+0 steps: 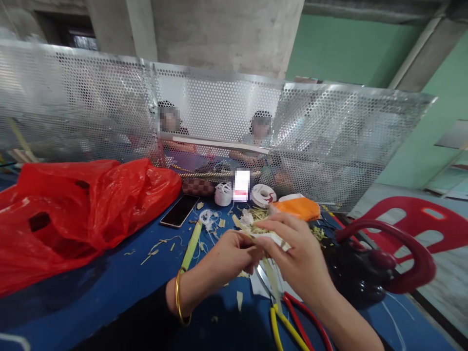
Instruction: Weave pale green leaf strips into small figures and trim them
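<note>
Fingers bent and pinching, my left hand meets my right hand over the middle of the table. Between them is a pale, thin leaf-like strip, its lower part hanging down; the fingers partly hide it. Both hands appear to grip this piece. Just below lie tools with yellow handles and red handles, a metal blade showing beneath the strip. A long yellow-green leaf strip lies left of my hands, by tangled white string. Dry straw-like scraps are heaped behind the fingers.
A red plastic bag covers the left side. Behind are a dark phone, white string roll, lit screen, white spool and orange packet. A black kettle stands right. People sit beyond a perforated metal screen.
</note>
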`<state>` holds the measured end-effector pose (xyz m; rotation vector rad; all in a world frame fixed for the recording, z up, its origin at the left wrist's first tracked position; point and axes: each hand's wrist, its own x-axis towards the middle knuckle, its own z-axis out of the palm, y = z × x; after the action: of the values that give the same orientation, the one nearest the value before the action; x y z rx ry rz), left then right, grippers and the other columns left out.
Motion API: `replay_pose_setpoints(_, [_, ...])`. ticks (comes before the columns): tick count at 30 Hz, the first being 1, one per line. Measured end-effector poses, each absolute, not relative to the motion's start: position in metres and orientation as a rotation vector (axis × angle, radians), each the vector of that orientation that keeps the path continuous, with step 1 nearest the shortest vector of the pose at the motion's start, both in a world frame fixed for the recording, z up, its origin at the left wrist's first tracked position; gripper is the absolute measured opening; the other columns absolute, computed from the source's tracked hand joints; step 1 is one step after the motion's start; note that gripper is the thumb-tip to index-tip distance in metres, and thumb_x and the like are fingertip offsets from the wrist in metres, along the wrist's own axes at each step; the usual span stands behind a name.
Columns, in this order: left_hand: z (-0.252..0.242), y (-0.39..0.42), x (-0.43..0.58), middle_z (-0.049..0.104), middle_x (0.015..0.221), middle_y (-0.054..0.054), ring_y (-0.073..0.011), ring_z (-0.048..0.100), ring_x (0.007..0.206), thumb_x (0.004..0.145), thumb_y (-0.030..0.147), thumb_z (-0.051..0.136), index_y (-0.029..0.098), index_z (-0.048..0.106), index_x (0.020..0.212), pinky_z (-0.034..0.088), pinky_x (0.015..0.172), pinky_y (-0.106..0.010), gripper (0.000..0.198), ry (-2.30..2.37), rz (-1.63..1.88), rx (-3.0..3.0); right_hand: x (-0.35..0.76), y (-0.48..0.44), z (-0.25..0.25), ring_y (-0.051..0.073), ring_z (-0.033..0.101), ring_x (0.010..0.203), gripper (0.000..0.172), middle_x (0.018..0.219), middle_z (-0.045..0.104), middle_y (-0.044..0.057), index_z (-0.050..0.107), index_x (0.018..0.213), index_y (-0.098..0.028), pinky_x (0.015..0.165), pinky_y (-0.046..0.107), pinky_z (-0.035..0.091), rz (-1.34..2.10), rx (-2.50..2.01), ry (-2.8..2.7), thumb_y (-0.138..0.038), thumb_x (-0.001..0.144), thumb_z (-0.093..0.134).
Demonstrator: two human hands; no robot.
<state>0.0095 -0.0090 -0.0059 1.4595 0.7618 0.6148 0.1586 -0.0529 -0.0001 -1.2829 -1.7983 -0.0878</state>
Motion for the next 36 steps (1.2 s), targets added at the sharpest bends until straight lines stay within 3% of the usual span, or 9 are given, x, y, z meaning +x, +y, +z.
replay_pose_setpoints(4, [-0.011,-0.012,0.014,0.038,0.039,0.006,-0.0071,0.035,0.040,0.059,0.024,0.059,0.019,0.046,0.041,0.028,0.045,-0.023,0.023,0.757,0.578,1.477,0.149,-0.052,0.000,0.017,0.060,0.074,0.006,0.075,0.063,0.000,0.068,0.076,-0.021,0.069,0.030,0.046,0.378,-1.296,-1.788,-0.021,0.081,0.064])
replay_pose_setpoints(10, [-0.015,-0.013,0.015,0.047,0.046,0.004,-0.0083,0.040,0.044,0.059,0.029,0.067,0.015,0.066,0.055,0.033,0.048,-0.025,0.015,0.708,0.551,1.433,0.150,-0.050,0.000,0.014,0.053,0.064,0.013,0.065,0.058,-0.002,0.059,0.067,-0.020,0.061,0.026,0.043,0.513,-1.291,-1.597,-0.022,0.079,0.059])
replay_pose_setpoints(15, [-0.016,-0.013,0.013,0.049,0.047,0.004,-0.0081,0.039,0.046,0.060,0.027,0.068,0.014,0.070,0.058,0.032,0.049,-0.024,0.013,0.625,0.506,1.405,0.147,-0.051,-0.003,0.014,0.050,0.061,0.014,0.063,0.056,-0.003,0.056,0.065,-0.020,0.058,0.025,0.039,0.469,-1.306,-1.522,-0.022,0.079,0.057])
replay_pose_setpoints(23, [-0.016,-0.014,0.015,0.045,0.042,0.005,-0.0079,0.039,0.043,0.055,0.018,0.060,0.016,0.058,0.046,0.030,0.048,-0.024,0.010,0.651,0.493,1.414,0.139,-0.049,-0.012,0.015,0.055,0.064,0.016,0.066,0.058,-0.002,0.057,0.065,-0.020,0.060,0.026,0.042,0.408,-1.304,-1.505,-0.022,0.082,0.058])
replay_pose_setpoints(28, [-0.009,-0.008,0.009,0.054,0.050,0.002,-0.0088,0.046,0.047,0.068,0.040,0.068,0.014,0.068,0.063,0.034,0.051,-0.023,0.027,0.725,0.664,1.224,0.155,-0.052,-0.002,0.021,0.060,0.093,0.014,0.095,0.067,0.005,0.065,0.094,-0.022,0.083,0.035,0.044,0.033,-1.199,-1.546,-0.024,0.091,0.052])
replay_pose_setpoints(32, [0.000,-0.005,0.002,0.058,0.057,0.000,-0.0097,0.049,0.052,0.074,0.052,0.066,0.013,0.069,0.072,0.037,0.055,-0.023,0.039,0.676,0.785,1.064,0.164,-0.059,0.011,0.021,0.061,0.083,0.015,0.082,0.066,0.004,0.063,0.080,-0.023,0.076,0.036,0.044,-0.151,-1.222,-1.693,-0.026,0.091,0.054])
replay_pose_setpoints(36, [0.003,-0.004,-0.002,0.057,0.059,0.000,-0.0092,0.049,0.053,0.075,0.049,0.068,0.013,0.067,0.069,0.037,0.055,-0.023,0.037,0.633,0.853,1.024,0.162,-0.059,0.008,0.024,0.063,0.085,0.013,0.085,0.070,0.004,0.062,0.086,-0.023,0.081,0.040,0.044,-0.256,-1.280,-1.927,-0.036,0.085,0.065])
